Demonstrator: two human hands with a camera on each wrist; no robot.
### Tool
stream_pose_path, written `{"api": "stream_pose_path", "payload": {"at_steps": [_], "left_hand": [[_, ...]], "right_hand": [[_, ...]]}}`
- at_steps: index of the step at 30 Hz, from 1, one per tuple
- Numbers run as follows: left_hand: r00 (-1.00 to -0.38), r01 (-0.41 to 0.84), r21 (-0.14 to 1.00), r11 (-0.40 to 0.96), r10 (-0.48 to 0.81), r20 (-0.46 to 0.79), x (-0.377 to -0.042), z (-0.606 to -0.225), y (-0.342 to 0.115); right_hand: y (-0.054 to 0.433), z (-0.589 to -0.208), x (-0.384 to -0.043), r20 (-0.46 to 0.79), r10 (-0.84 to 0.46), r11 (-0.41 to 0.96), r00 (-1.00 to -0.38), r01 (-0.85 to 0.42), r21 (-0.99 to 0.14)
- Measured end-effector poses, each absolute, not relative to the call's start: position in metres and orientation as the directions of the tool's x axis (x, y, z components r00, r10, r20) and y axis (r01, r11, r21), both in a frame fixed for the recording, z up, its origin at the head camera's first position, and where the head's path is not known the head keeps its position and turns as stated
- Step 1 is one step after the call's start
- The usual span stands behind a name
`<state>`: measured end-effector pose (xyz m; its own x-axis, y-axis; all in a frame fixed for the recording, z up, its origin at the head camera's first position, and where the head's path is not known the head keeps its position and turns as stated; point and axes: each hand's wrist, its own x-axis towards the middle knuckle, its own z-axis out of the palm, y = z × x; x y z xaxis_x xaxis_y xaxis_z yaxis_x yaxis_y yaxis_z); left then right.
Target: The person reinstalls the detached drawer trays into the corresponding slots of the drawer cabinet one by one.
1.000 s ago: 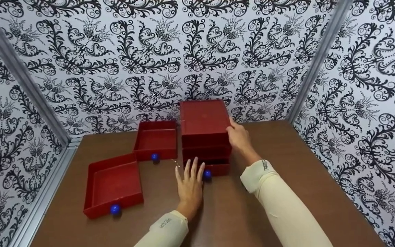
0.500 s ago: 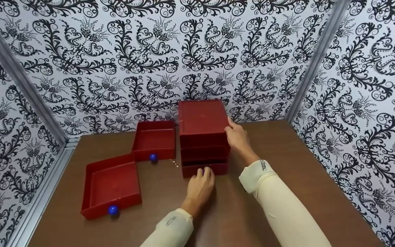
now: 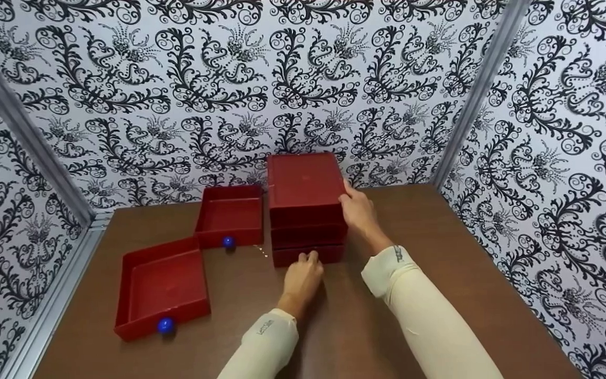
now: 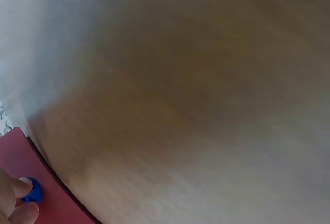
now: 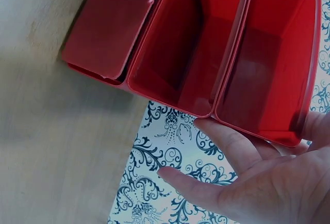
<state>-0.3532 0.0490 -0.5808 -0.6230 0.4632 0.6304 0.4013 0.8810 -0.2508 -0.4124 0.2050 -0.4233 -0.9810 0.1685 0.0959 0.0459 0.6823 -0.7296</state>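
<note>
We see two hands at a red, box-shaped, three-slot plastic cabinet [image 3: 305, 181].
The left hand [image 3: 302, 278] pinches the round blue knob [image 4: 35, 190] of the red rectangular drawer [image 5: 105, 28] in the lowest slot; the right hand [image 3: 360, 211] lays spread fingers against the cabinet's right side. Left of it, we see two shallow red drawers [image 3: 232, 213] on the brown wooden table [image 3: 429, 316].

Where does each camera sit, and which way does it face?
Head: worn on the head, facing forward and down at the red, boxy, plastic-looking cabinet; left hand and right hand both show.
Left wrist: on that wrist, mostly facing the brown wooden table; the left hand pinches a round, glossy blue knob, lower left.
Right wrist: on that wrist, facing the cabinet's open slots; the right hand shows.
Head and right wrist share the cabinet and right hand.
</note>
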Motion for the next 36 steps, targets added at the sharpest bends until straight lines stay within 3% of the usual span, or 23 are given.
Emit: {"api": "stream_pose_path", "payload": {"at_steps": [15, 17, 23, 26, 29, 36], "left_hand": [[-0.643, 0.416, -0.158, 0.896, 0.412, 0.645, -0.352, -0.573, 0.024], [-0.671, 0.438, -0.067, 0.897, 0.375, 0.639, -0.346, -0.569, 0.015], [-0.852, 0.466, 0.454, 0.76, 0.245, 0.463, -0.322, -0.543, -0.022], [-0.91, 0.399, 0.55, 0.734, 0.243, 0.337, -0.314, -0.531, -0.045], [-0.936, 0.344, 0.495, 0.798, 0.249, 0.249, -0.307, -0.523, -0.072], [-0.947, 0.298, 0.18, 0.937, 0.266, 0.181, -0.287, -0.52, -0.143]], "right_hand": [[0.199, -0.421, -0.41, 0.094, 0.159, 0.661, -0.983, 0.036, -0.749], [0.2, -0.421, -0.41, 0.099, 0.162, 0.659, -0.982, 0.033, -0.751], [0.208, -0.423, -0.411, 0.099, 0.17, 0.661, -0.981, 0.039, -0.749], [0.213, -0.424, -0.411, 0.091, 0.177, 0.654, -0.98, 0.048, -0.755], [0.216, -0.424, -0.411, 0.082, 0.177, 0.65, -0.981, 0.054, -0.758], [0.211, -0.424, -0.413, 0.082, 0.168, 0.661, -0.982, 0.05, -0.749]]}}
